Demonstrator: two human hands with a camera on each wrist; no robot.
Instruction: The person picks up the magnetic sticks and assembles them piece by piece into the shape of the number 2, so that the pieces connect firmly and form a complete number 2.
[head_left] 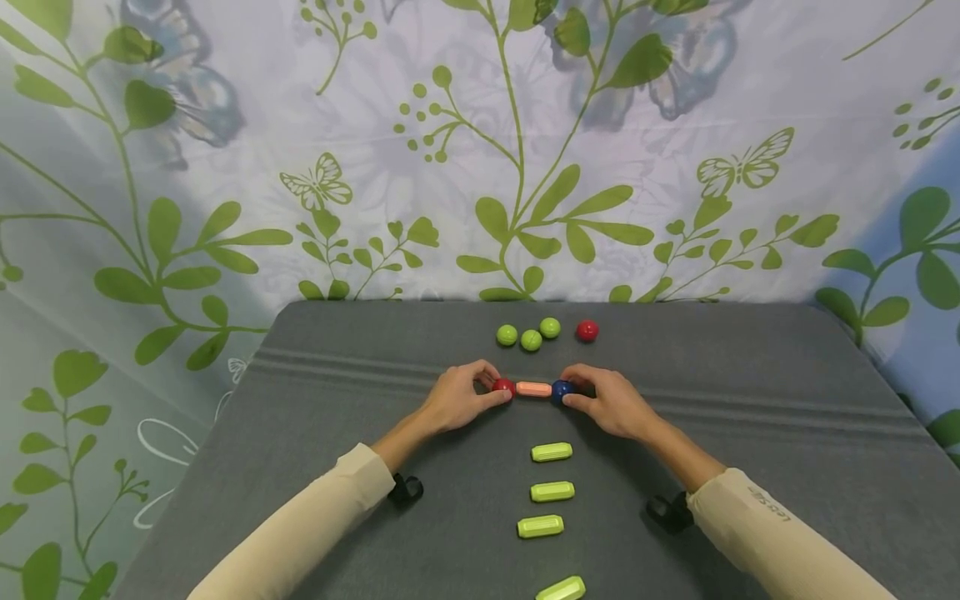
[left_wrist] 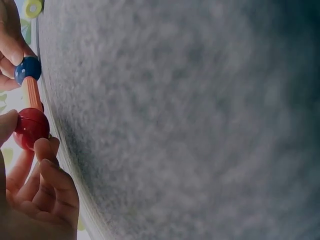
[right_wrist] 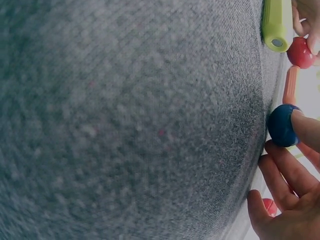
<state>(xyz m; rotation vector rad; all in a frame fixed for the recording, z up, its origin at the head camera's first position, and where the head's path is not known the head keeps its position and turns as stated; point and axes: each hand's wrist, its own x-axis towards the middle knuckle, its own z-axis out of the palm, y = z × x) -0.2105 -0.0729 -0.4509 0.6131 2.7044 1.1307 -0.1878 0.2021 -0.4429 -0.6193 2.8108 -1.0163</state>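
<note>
Head view: above a gray table [head_left: 450,533], a left hand [head_left: 459,398] pinches a red ball [head_left: 504,388] and a right hand [head_left: 611,402] pinches a blue ball [head_left: 561,392]. Between the hands, in line with both balls, lies an orange stick [head_left: 534,389]. Nearer the person are four lime sticks [head_left: 552,492]; beyond the hands, three green balls [head_left: 531,340] and a second red ball [head_left: 587,331].

Left wrist view: thumb and fingers grip the red ball; the orange stick runs from it to the blue one.

Right wrist view: thumb and fingers hold the blue ball, the orange stick just past it.
</note>
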